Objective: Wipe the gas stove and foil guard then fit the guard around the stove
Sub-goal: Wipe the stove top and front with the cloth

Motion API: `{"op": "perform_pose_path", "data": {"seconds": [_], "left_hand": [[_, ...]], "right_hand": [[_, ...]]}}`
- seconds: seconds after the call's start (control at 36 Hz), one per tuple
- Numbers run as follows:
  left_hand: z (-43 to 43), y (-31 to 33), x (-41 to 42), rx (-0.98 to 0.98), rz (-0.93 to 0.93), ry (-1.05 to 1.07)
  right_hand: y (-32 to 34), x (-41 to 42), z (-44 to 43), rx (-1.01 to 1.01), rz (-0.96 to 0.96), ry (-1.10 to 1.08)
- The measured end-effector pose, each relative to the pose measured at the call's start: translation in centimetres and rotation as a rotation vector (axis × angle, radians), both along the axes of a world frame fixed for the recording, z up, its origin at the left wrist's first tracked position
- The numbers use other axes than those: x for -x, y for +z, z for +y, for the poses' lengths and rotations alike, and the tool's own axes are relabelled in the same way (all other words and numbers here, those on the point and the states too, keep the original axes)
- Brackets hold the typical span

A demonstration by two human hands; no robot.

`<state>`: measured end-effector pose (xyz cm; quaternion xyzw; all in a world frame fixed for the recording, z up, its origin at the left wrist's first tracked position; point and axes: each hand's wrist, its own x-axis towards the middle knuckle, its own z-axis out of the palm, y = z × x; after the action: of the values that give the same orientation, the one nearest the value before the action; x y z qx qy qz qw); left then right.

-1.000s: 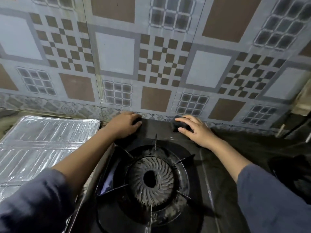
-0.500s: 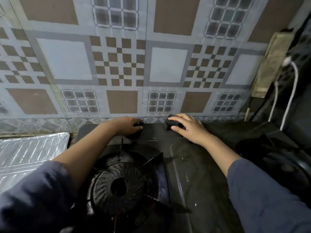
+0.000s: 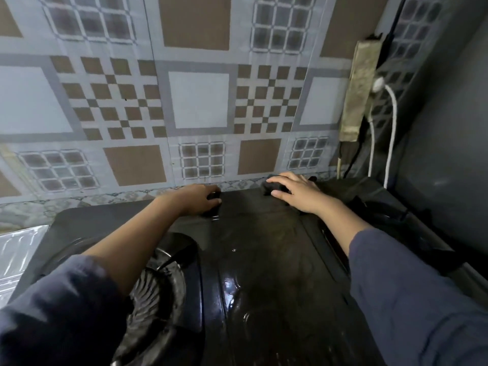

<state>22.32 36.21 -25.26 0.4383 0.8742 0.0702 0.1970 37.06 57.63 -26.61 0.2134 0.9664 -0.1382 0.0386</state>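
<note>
The black gas stove fills the lower middle, and its glossy top looks wet. Its round burner shows at lower left, partly under my left arm. My left hand rests at the stove's far edge, near the wall, with its fingers curled on a small dark knob-like part. My right hand lies further right on the same edge, fingers bent over a dark lumpy cloth. Only a strip of the silver foil guard shows, lying flat at the left edge of the frame.
A patterned tiled wall stands right behind the stove. A grimy power strip with a white plug and cable hangs at the right corner. A dark panel closes off the right side, and dark stove parts lie below it.
The view has swung to the right, so the foil guard has slid almost out of frame. Both hands stay at the stove's far edge, and the right hand has shifted slightly right.
</note>
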Motion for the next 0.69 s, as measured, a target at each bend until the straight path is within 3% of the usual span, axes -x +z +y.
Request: {"op": "perform_pose_path", "data": {"seconds": [0.69], "left_hand": [[8.9, -0.6, -4.8, -0.031, -0.035, 0.063]], "right_hand": [[1.4, -4.2, 10.6, 0.088, -0.137, -0.193]]}}
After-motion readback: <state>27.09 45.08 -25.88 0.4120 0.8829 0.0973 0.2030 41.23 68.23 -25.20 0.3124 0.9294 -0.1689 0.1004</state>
